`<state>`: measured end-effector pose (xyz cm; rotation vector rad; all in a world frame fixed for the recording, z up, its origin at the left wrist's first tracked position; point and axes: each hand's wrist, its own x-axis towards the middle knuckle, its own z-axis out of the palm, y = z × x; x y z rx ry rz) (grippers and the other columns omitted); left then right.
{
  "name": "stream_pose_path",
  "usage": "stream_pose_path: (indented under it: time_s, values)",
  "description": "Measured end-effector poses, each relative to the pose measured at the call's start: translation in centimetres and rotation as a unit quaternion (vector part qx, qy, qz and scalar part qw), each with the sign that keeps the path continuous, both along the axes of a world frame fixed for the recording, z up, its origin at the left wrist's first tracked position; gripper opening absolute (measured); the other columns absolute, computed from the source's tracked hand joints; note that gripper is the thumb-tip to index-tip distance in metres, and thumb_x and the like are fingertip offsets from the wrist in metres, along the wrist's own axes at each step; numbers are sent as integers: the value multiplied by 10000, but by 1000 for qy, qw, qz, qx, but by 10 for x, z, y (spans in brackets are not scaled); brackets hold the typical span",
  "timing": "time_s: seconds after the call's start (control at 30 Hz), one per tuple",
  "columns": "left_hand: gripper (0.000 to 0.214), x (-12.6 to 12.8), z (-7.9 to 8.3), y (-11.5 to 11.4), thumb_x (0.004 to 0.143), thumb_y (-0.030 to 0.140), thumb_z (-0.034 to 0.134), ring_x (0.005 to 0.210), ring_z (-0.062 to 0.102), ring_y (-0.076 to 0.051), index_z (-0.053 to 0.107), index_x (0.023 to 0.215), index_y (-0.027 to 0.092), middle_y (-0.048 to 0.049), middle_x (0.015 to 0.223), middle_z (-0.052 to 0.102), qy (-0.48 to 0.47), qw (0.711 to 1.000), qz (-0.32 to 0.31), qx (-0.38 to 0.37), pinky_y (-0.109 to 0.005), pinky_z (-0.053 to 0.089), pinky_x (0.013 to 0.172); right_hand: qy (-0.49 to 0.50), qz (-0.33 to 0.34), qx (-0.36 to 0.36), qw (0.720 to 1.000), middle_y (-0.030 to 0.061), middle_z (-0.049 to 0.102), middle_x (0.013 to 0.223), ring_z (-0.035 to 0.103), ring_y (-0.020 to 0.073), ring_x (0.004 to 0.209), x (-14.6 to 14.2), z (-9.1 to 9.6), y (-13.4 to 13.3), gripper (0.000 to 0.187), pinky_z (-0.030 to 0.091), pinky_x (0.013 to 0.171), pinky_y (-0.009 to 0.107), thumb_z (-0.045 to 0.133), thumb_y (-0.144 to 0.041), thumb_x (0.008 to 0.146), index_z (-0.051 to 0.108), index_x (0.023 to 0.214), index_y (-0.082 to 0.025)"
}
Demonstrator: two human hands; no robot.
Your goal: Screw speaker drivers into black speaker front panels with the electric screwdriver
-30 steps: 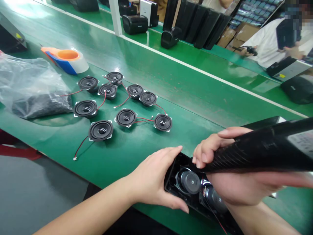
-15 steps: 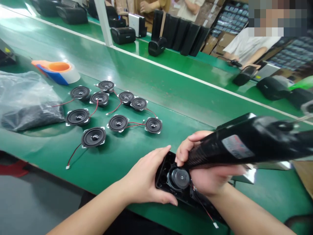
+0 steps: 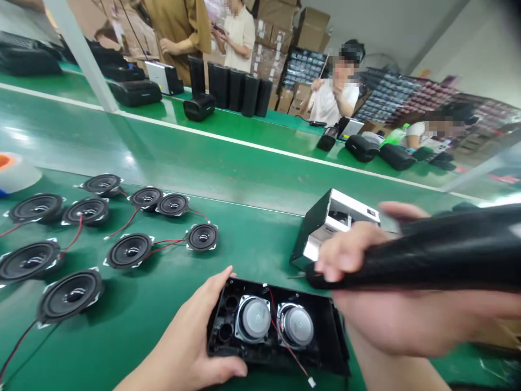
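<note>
A black speaker housing (image 3: 325, 342) lies on the green bench near the front edge, with two round speaker drivers (image 3: 253, 319) seated in it and a red wire trailing out. My left hand (image 3: 191, 342) grips the housing's left end, thumb along its lower edge. My right hand (image 3: 378, 304) is wrapped round a long black power screwdriver (image 3: 431, 255) held level above the housing's right end. Several loose speaker drivers (image 3: 129, 251) with red leads lie on the bench to the left.
A small black and silver box (image 3: 325, 228) stands behind the housing. A tape dispenser (image 3: 14, 171) sits at the far left edge. Beyond a white line, black speaker units (image 3: 228, 87) and other people occupy the far bench.
The camera has tilted up and right. The screwdriver has lifted off the housing and moved right, so both seated drivers now show. My left hand stays on the housing's left end.
</note>
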<state>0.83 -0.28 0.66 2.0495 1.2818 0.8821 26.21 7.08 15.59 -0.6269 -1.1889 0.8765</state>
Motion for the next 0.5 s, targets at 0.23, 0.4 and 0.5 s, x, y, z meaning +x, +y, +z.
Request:
stream_pose_path:
  time_s: [0.23, 0.4, 0.5]
  values:
    - [1234, -2, -4, 0, 790, 991, 635, 1481, 586, -467, 172, 1756, 378, -163, 1684, 518, 4, 1000, 9, -8, -651, 539, 1194, -104, -137, 82, 982, -35, 632, 574, 539, 224, 400, 76, -19, 23, 736, 483, 403, 372, 456, -983, 896, 651, 1013, -283]
    - [1219, -1, 1, 1, 793, 988, 635, 1493, 577, -448, 152, 1750, 407, -150, 1682, 515, -7, 999, 1, -31, -646, 511, 1223, -73, -142, 5, 987, -33, 639, 587, 525, 212, 405, 65, -20, 22, 803, 464, 407, 349, 546, -1009, 833, 686, 1141, -281]
    - [1247, 0, 4, -1, 775, 984, 657, 1522, 540, -457, 127, 1749, 413, -161, 1697, 487, -12, 999, -4, -48, -679, 474, 1241, -32, -145, -72, 986, -24, 613, 603, 523, 214, 455, 60, -11, 11, 747, 441, 429, 344, 624, -938, 861, 722, 1216, -288]
